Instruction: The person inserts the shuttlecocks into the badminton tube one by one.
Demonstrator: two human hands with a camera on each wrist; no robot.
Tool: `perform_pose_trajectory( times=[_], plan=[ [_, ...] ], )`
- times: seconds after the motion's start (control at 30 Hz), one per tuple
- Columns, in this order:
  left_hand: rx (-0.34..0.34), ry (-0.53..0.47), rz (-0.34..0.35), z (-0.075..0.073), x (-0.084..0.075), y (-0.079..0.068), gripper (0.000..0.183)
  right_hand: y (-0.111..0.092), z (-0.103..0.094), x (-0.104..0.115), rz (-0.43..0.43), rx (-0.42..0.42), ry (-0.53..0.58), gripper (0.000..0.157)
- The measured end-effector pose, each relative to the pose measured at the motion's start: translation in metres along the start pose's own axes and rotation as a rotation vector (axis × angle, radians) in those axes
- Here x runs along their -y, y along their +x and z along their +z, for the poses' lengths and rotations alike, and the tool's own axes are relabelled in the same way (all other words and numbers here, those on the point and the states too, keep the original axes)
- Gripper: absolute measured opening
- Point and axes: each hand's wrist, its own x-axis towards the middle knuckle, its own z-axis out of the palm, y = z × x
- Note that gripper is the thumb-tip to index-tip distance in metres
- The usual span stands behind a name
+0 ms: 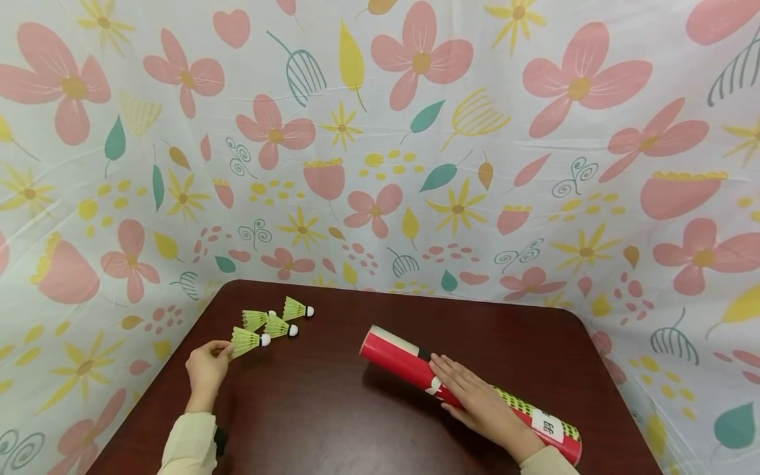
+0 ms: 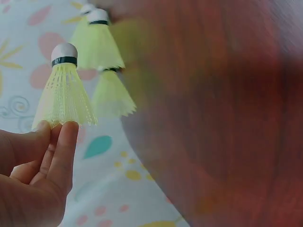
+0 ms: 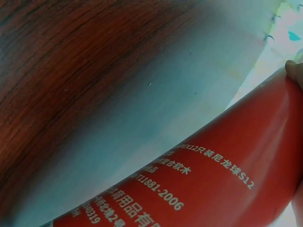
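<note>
My left hand [image 1: 208, 369] pinches a yellow shuttlecock [image 1: 246, 342] by the rim of its skirt, thumb against fingertips. In the left wrist view that shuttlecock [image 2: 64, 90] has a white cork with a dark band. Several more yellow shuttlecocks [image 1: 278, 326] lie just beyond it at the table's left. My right hand [image 1: 477, 402] lies over a long red shuttlecock tube [image 1: 398, 359], its fingers over the far side and thumb at the near side. The tube slants from upper left to lower right. Pale printing covers the red tube [image 3: 227, 151] in the right wrist view.
The dark brown wooden table [image 1: 320, 402] has rounded back corners. A white flowered cloth [image 1: 380, 165] hangs behind it and along both sides, close to its edges. The shuttlecocks sit near the left edge, and the tube lies across the right half.
</note>
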Motion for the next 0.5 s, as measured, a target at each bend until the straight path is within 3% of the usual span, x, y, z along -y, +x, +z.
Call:
perform_pose_trajectory(
  times=[0.3, 0.5],
  plan=[
    [0.043, -0.099, 0.096, 0.011, -0.036, -0.008, 0.009, 0.001, 0.000, 0.002, 0.001, -0.019, 0.009, 0.070],
    [0.116, -0.175, 0.122, 0.023, -0.057, -0.012, 0.011, 0.002, 0.000, 0.003, -0.031, -0.053, 0.004, 0.069]
  ],
)
